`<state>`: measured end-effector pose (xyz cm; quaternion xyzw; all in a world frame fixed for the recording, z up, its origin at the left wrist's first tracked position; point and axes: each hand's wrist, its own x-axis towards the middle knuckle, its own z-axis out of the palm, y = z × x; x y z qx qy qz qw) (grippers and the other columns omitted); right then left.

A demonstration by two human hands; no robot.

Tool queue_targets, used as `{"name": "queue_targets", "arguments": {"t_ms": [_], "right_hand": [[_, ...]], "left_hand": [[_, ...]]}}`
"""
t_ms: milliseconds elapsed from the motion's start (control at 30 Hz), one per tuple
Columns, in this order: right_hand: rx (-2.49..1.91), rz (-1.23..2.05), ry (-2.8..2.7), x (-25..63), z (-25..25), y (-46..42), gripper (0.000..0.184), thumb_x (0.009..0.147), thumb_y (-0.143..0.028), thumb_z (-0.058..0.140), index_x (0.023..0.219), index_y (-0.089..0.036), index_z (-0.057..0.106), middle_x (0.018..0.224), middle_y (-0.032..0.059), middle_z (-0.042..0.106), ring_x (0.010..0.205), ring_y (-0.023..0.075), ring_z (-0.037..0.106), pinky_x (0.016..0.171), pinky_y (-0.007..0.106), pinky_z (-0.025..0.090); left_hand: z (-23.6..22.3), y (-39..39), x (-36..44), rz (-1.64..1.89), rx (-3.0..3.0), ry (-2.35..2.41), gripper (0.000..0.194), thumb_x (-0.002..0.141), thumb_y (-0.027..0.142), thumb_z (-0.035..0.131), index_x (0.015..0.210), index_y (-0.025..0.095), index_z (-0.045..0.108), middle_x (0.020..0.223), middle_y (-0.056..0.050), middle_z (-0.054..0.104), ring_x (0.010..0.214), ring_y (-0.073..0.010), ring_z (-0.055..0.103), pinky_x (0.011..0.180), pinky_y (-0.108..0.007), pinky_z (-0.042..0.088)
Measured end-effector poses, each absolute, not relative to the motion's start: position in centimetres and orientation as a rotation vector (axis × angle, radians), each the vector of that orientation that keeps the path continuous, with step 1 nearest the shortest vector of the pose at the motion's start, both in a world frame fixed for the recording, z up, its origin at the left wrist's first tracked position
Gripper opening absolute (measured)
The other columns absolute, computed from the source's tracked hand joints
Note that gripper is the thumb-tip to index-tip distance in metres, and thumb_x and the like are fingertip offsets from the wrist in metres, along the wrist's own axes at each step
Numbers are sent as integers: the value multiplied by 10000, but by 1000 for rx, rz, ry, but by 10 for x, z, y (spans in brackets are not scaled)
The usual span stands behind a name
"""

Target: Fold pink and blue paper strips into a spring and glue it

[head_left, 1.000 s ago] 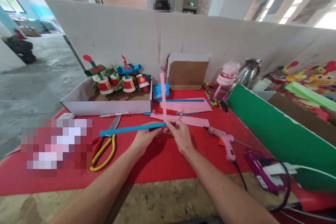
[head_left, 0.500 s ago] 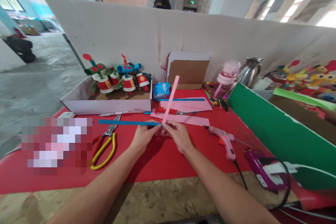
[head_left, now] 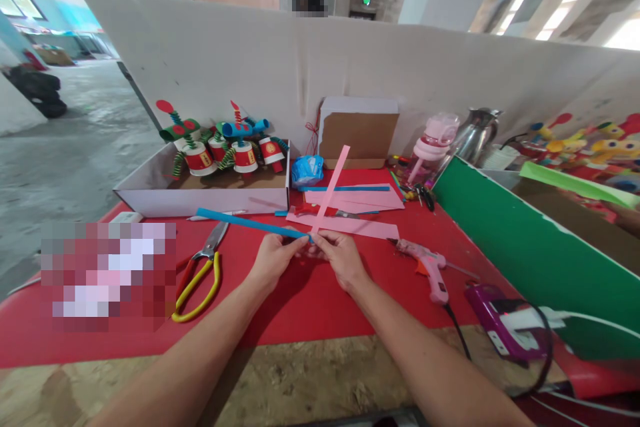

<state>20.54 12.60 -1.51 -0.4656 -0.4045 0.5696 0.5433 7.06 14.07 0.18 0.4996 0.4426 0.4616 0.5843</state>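
Note:
My left hand (head_left: 275, 255) is closed on a blue paper strip (head_left: 240, 220), which sticks out to the left and rises toward its far end. A pink paper strip (head_left: 333, 188) stands up and leans right, its lower end pinched by my right hand (head_left: 339, 255). Both strips meet at my fingertips above the red tabletop; how they overlap there is partly hidden by the fingers. Left of my hands lie scissors (head_left: 206, 263) with yellow and red handles. To the right lies a pink hot glue gun (head_left: 425, 263).
A white box (head_left: 200, 201) holds several paper-cup figures (head_left: 245, 157). Behind my hands lie pink paper sheets (head_left: 373, 228). A green-sided box (head_left: 505, 233) and a purple power strip (head_left: 505, 333) with cables stand at the right. A white partition (head_left: 225, 60) rises behind.
The blue strip's free end has swung upward and slightly right. The pink strip now leans further right. Both hands stay in nearly the same place, still pinching.

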Motion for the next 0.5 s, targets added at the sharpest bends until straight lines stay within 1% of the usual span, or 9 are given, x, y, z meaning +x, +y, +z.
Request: {"name": "queue_targets", "arguments": {"t_ms": [167, 267, 400, 500], "right_hand": [[-1113, 1357, -978, 205, -11, 125, 310, 630, -458, 725, 694, -158, 681, 577, -8, 627, 545, 114, 591, 616, 261, 525], [-1102, 1375, -954, 205, -9, 124, 325, 593, -447, 753, 703, -155, 663, 578, -8, 640, 538, 118, 604, 615, 273, 541], [-1086, 1400, -888, 203, -8, 123, 350, 538, -420, 792, 684, -152, 621, 593, 3, 661, 554, 132, 637, 635, 295, 563], [-1089, 1370, -874, 202, -7, 124, 358, 533, -411, 798, 701, -147, 624, 617, 15, 676, 572, 143, 654, 654, 305, 570]], "left_hand": [[2, 140, 70, 1062, 1175, 1030, 248, 608, 375, 735, 603, 151, 629, 564, -3, 618, 541, -120, 533, 545, -239, 413], [-3, 142, 69, 1064, 1156, 1026, 260, 615, 381, 730, 599, 148, 617, 550, 3, 603, 523, -107, 513, 537, -232, 400], [-8, 145, 67, 1105, 1147, 972, 268, 639, 389, 721, 638, 148, 604, 545, 22, 572, 513, -87, 488, 527, -214, 393], [-7, 145, 67, 1085, 1149, 967, 300, 654, 425, 709, 670, 142, 610, 575, 12, 588, 516, -85, 493, 525, -213, 403]]}}
